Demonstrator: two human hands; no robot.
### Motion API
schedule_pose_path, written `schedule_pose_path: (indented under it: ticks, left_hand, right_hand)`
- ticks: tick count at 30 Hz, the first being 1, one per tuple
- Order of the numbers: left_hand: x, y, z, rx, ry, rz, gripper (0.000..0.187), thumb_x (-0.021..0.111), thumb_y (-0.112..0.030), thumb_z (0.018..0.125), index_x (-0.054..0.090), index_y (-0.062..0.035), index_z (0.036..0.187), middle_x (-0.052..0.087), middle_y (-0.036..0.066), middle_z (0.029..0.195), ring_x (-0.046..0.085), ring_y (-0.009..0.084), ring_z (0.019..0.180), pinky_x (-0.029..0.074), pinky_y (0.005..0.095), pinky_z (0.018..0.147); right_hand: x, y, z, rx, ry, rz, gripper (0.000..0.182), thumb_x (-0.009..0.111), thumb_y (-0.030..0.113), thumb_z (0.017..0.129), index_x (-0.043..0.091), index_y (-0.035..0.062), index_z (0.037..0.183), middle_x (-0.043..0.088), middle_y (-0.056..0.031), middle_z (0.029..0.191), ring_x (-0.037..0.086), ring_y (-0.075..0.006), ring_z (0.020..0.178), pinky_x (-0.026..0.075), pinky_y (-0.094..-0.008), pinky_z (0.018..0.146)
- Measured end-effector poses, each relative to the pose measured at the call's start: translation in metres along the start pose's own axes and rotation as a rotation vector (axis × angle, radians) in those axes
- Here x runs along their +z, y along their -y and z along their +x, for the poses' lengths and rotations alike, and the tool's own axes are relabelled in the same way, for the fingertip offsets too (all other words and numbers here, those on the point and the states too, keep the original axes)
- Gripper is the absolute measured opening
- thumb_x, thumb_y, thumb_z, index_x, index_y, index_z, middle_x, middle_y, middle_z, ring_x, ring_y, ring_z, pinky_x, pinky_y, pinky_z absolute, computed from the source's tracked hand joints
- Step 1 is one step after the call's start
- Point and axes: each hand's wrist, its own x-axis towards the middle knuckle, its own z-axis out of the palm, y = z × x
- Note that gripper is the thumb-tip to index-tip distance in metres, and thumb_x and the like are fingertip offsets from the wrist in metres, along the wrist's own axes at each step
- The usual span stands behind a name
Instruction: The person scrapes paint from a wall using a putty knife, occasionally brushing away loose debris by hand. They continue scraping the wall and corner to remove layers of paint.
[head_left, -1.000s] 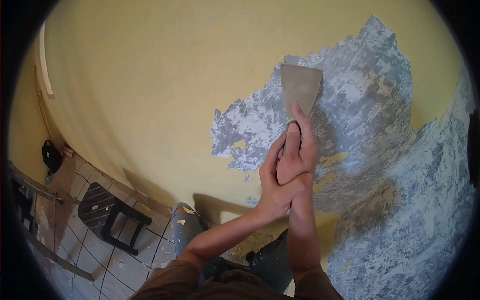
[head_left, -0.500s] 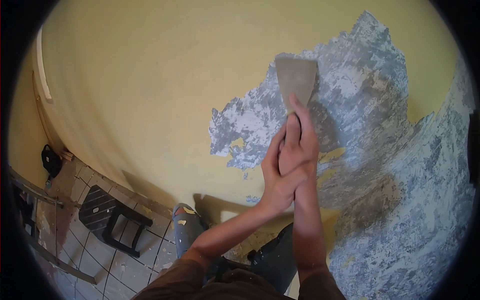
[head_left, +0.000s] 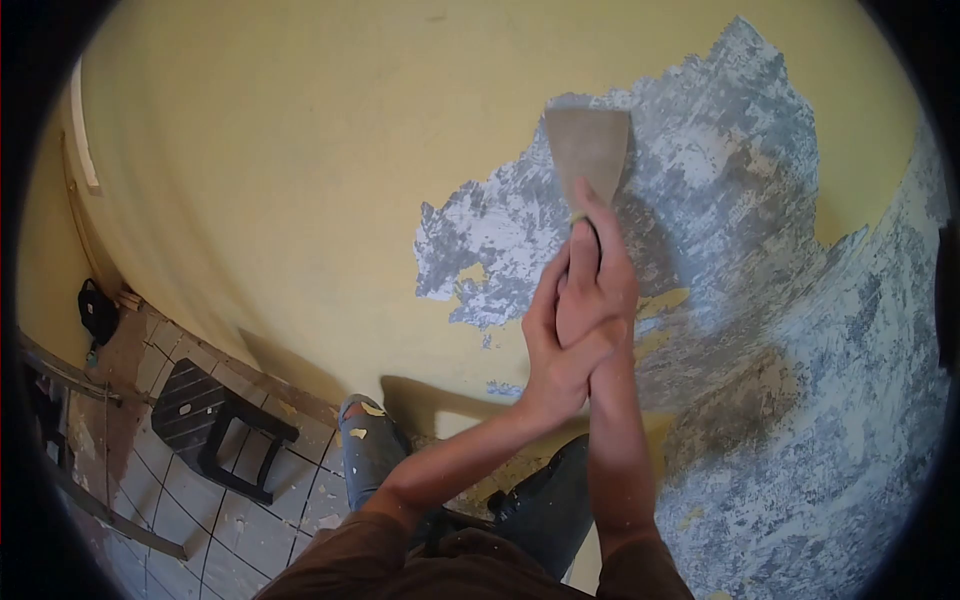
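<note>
My right hand (head_left: 597,285) grips a wide-bladed paint scraper (head_left: 588,150), its index finger stretched up onto the flat blade. From the left, my left hand (head_left: 555,365) clasps the handle area together with my right hand, its thumb crossing near the right wrist. Most of the handle is hidden by both hands. The blade's edge lies at the upper border of a bare grey-white patch (head_left: 700,190), where the yellow paint (head_left: 300,180) of the wall begins.
A black step stool (head_left: 190,415) stands on the tiled floor (head_left: 240,530) at lower left, among scattered flakes. A black bag (head_left: 97,315) sits by the far wall. Curved metal bars (head_left: 120,525) cross the left edge. My knee (head_left: 365,440), with paint chips on it, is close to the wall.
The view has shifted slightly. The scraper's blade sits a little higher and further left in view, still near the paint border. Both hands keep their hold.
</note>
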Motion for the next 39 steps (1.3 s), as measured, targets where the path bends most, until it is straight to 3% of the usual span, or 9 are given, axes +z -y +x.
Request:
schedule_pose_path:
  ticks: [6,8,9,11,17,21,23,30,39]
  left_hand:
    - [-0.003,0.002,0.011,0.149,0.023,0.086,0.084,0.067,-0.02,0.077,0.03,0.0016,0.148,0.052,0.015,0.126,0.06,0.0231,0.103,0.055,0.036,0.079]
    - [0.006,-0.019,0.012,-0.038,0.021,-0.114,0.084,0.069,-0.016,0.075,0.032,0.0087,0.146,0.047,0.019,0.14,0.044,0.0247,0.13,0.032,0.037,0.109]
    - [0.003,-0.015,0.008,-0.034,0.02,-0.116,0.084,0.069,-0.016,0.075,0.032,0.0087,0.146,0.047,0.019,0.14,0.044,0.0247,0.13,0.032,0.037,0.109]
    - [-0.009,0.007,-0.01,0.081,0.0,0.094,0.085,0.068,-0.023,0.077,0.029,0.0038,0.148,0.049,0.017,0.133,0.054,0.0232,0.113,0.048,0.0354,0.092]
    - [-0.018,0.008,-0.019,-0.041,-0.014,-0.001,0.085,0.064,-0.015,0.074,0.028,0.0028,0.149,0.052,0.016,0.125,0.061,0.0225,0.094,0.055,0.0332,0.073]
    - [-0.016,0.015,-0.015,-0.055,-0.038,-0.037,0.087,0.062,-0.015,0.072,0.028,0.0016,0.149,0.051,0.017,0.125,0.062,0.023,0.09,0.056,0.0333,0.068]
    - [-0.034,0.045,-0.021,0.223,0.046,0.221,0.087,0.062,-0.014,0.071,0.027,-0.0001,0.15,0.051,0.018,0.125,0.063,0.0232,0.087,0.057,0.0341,0.063]
    - [-0.004,-0.002,-0.011,-0.077,-0.061,-0.059,0.087,0.064,-0.017,0.072,0.028,0.007,0.148,0.045,0.019,0.141,0.043,0.0264,0.131,0.032,0.0366,0.11]
    - [-0.012,-0.001,-0.005,0.003,-0.044,0.016,0.084,0.064,-0.016,0.073,0.031,0.0078,0.146,0.047,0.019,0.139,0.047,0.0253,0.126,0.037,0.0369,0.106]
  right_hand:
    - [0.0,0.006,0.006,0.116,0.034,0.02,0.039,0.041,0.021,0.102,0.056,0.0107,0.136,0.065,-0.0165,0.11,0.055,-0.0148,0.074,0.046,-0.0286,0.067]
    - [-0.002,0.021,0.011,0.158,0.067,0.035,0.038,0.041,0.021,0.103,0.055,0.011,0.137,0.066,-0.0147,0.105,0.055,-0.0148,0.074,0.047,-0.029,0.068]
    - [0.0,0.014,0.007,0.154,0.069,0.034,0.038,0.041,0.021,0.103,0.055,0.011,0.137,0.066,-0.0147,0.105,0.055,-0.0148,0.074,0.047,-0.029,0.068]
    - [0.006,-0.014,-0.012,0.028,-0.002,-0.011,0.04,0.041,0.026,0.102,0.05,0.019,0.141,0.065,-0.021,0.085,0.062,-0.0323,0.07,0.048,-0.0407,0.07]
    - [0.012,-0.013,-0.022,0.161,0.073,0.001,0.041,0.041,0.027,0.103,0.048,0.0209,0.143,0.065,-0.0209,0.084,0.065,-0.0363,0.074,0.049,-0.0428,0.068]
    - [0.007,-0.01,-0.018,0.139,0.101,-0.017,0.041,0.04,0.025,0.103,0.048,0.0208,0.142,0.069,-0.0209,0.102,0.067,-0.0385,0.082,0.051,-0.0418,0.072]
    - [0.007,-0.021,-0.032,0.146,0.1,-0.021,0.04,0.04,0.025,0.103,0.049,0.0206,0.142,0.068,-0.0212,0.107,0.067,-0.0392,0.084,0.051,-0.0415,0.074]
    - [0.009,-0.013,-0.009,0.005,0.069,-0.016,0.04,0.04,0.024,0.102,0.05,0.0212,0.141,0.068,-0.0198,0.109,0.067,-0.0399,0.088,0.05,-0.0394,0.074]
    - [0.012,-0.005,-0.006,0.068,0.093,-0.018,0.041,0.04,0.024,0.102,0.05,0.0208,0.142,0.068,-0.0236,0.1,0.066,-0.0407,0.082,0.05,-0.0404,0.072]
